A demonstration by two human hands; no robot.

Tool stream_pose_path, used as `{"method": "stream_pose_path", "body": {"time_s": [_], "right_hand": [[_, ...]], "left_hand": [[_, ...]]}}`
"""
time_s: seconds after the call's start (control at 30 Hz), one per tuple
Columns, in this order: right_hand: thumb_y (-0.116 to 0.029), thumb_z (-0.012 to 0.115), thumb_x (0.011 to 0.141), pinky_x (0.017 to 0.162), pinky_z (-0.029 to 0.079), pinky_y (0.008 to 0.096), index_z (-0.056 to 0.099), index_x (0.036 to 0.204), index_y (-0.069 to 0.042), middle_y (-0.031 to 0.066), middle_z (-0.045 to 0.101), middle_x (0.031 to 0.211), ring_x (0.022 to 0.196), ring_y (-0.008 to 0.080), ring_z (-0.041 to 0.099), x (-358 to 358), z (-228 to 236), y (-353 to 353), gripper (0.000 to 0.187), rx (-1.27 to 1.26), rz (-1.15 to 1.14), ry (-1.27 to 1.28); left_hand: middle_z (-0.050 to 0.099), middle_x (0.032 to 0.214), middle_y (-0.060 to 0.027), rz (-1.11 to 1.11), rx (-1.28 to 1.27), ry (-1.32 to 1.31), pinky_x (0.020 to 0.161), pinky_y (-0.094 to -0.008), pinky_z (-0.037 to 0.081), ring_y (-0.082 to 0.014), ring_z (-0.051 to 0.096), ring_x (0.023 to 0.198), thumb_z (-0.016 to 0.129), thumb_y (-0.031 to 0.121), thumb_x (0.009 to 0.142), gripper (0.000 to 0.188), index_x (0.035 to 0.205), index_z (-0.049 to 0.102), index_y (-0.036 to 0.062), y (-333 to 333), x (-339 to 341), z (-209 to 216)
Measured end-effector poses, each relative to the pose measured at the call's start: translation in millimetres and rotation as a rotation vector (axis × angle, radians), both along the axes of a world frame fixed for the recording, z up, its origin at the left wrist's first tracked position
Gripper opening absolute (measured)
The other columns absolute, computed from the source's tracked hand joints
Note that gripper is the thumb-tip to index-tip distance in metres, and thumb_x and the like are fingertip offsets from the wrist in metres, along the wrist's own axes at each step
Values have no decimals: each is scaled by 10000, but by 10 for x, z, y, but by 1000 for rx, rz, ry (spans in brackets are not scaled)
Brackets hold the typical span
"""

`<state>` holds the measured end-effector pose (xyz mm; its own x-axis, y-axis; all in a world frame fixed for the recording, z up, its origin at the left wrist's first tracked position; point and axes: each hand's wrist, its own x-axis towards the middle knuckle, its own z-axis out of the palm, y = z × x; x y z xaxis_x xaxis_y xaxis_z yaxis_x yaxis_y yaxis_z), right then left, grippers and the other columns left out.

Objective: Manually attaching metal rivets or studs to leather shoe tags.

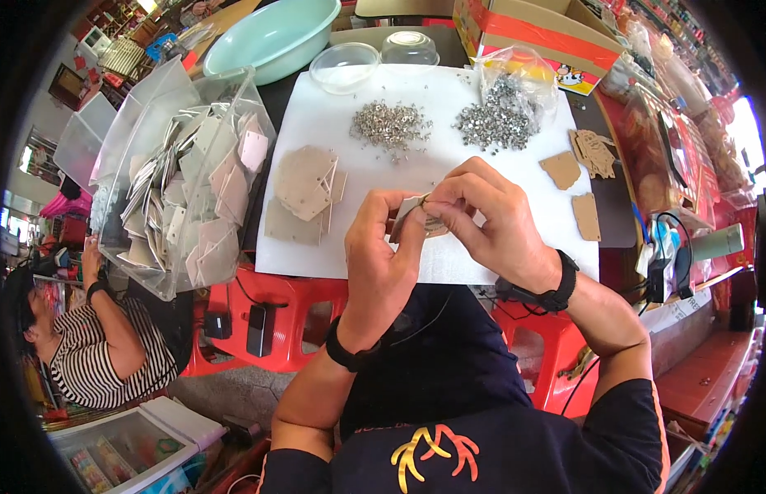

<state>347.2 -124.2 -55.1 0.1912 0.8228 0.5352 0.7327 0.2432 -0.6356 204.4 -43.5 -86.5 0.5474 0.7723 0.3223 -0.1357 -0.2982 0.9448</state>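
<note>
Over the front of a white foam sheet (pixel 481 262), my left hand (pixel 381 259) grips a small flat tan piece (pixel 436 226) between thumb and fingers. My right hand (pixel 500 221) pinches the same piece at its upper edge; whether a small metal part sits in that pinch is hidden by the fingertips. Beyond my hands lie a loose pile of small silvery metal parts (pixel 391 123) and a second, greyer pile (pixel 498 119) spilling from a clear plastic bag (pixel 531 78). Left of my left hand, flat beige plates (pixel 305 183) with small holes are stacked.
A clear bin (pixel 181 267) full of flat plates stands left. Brown board pieces (pixel 586 216) lie along the right edge. At the back are a pale green basin (pixel 272 41), clear bowls (pixel 344 67) and a cardboard box (pixel 547 37). Another person (pixel 103 346) sits at left.
</note>
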Motion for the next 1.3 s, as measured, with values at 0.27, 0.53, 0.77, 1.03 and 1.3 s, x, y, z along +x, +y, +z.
{"method": "stream_pose_path", "body": {"time_s": [0.27, 0.53, 0.77, 1.03, 1.3], "right_hand": [[-67, 710, 758, 706, 489, 381, 623, 911, -38, 86, 594, 850, 832, 293, 595, -37, 69, 53, 178, 140, -135, -147], [-94, 745, 736, 706, 456, 367, 648, 921, -65, 69, 620, 855, 818, 266, 583, 162, 105, 45, 210, 47, 104, -276], [-22, 735, 725, 685, 480, 340, 637, 876, -44, 74, 634, 833, 784, 242, 606, 218, 125, 75, 182, -51, 220, -95], [-35, 700, 746, 661, 494, 336, 596, 837, -22, 87, 628, 804, 736, 240, 620, 194, 77, 73, 138, -181, 217, 63], [-45, 664, 775, 658, 494, 323, 578, 839, -12, 94, 620, 785, 725, 215, 620, 179, 68, 96, 112, -293, 185, 100]], "left_hand": [[592, 816, -73, 16, 110, 46, 593, -281, 437, -145, 543, 659, 602, 3, 887, 86, 971, 585, 9, -3, -29, 45], [586, 830, -87, 10, 237, 74, 627, -281, 465, -165, 573, 678, 623, -1, 879, 120, 991, 578, 6, 19, -74, 96], [595, 800, -57, -21, 98, 17, 630, -266, 455, -113, 547, 683, 640, 19, 887, 114, 981, 575, 5, 15, -88, 55], [588, 791, -41, -93, 48, -7, 633, -254, 436, -109, 520, 681, 647, 35, 884, 120, 973, 573, 2, 42, -120, -6], [596, 796, -46, -75, 47, 6, 633, -254, 441, -101, 521, 682, 630, 26, 890, 104, 976, 579, 0, 58, -78, -43]]}}
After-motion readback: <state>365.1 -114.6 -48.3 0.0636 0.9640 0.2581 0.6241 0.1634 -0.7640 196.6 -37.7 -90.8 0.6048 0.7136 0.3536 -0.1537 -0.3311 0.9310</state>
